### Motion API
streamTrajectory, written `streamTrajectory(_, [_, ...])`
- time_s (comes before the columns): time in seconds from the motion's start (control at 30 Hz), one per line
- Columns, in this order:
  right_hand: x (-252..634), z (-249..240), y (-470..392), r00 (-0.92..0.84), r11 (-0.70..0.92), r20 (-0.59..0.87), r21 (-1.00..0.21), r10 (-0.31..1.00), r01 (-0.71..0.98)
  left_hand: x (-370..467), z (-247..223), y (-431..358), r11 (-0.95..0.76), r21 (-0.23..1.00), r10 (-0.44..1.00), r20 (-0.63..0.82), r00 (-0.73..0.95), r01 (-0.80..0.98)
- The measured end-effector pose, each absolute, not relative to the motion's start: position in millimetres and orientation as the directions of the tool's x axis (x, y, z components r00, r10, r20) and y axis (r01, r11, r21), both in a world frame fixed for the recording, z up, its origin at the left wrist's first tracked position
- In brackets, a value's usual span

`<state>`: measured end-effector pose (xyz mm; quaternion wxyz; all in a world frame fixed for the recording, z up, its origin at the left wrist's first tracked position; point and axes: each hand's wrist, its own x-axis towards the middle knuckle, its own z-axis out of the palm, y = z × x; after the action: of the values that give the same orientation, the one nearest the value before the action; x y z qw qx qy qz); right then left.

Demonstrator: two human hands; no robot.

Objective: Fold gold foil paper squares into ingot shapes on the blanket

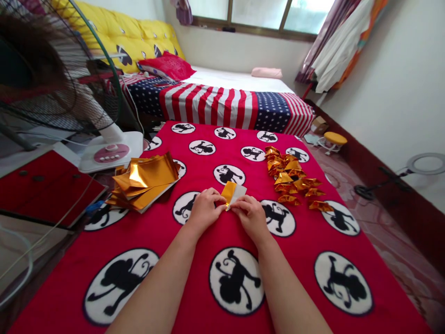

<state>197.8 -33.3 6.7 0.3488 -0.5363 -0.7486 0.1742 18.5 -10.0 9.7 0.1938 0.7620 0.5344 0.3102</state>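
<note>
Between my hands is a small sheet of gold foil paper (228,190), partly folded, with gold on its left side and a pale grey-white face on its right. My left hand (206,207) pinches its near left edge. On the near right edge, the fingers of my right hand (251,214) are closed. To the left lies a loose stack of flat gold foil sheets (153,174). Several folded gold foil pieces (283,177), shaped like small ingots, sit in a cluster to the right.
A red cloth with monkey prints (208,232) covers the table. At left stands a running fan (111,144) beside a red panel (45,185). Behind is a bed with a striped, starred cover (215,104). A yellow stool (334,138) and a ring-light stand (392,178) are on the right floor.
</note>
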Motion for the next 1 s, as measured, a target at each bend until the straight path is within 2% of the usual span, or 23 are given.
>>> streamTrajectory(0.3, [193,5,-31,-0.058,0.258,0.304,-0.674,0.951,0.692,19,12,-10,-0.323,0.633,0.946,0.221,0.236,0.703])
streamTrajectory(0.77, [180,7,-30,0.067,0.12,0.277,-0.608,0.959,0.785,20,14,-9,-0.306,0.627,0.952,0.206,0.226,0.717])
streamTrajectory(1.0, [180,7,-29,0.069,0.115,0.278,-0.595,0.958,0.795,21,14,-9,-0.301,0.626,0.954,0.2,0.225,0.72])
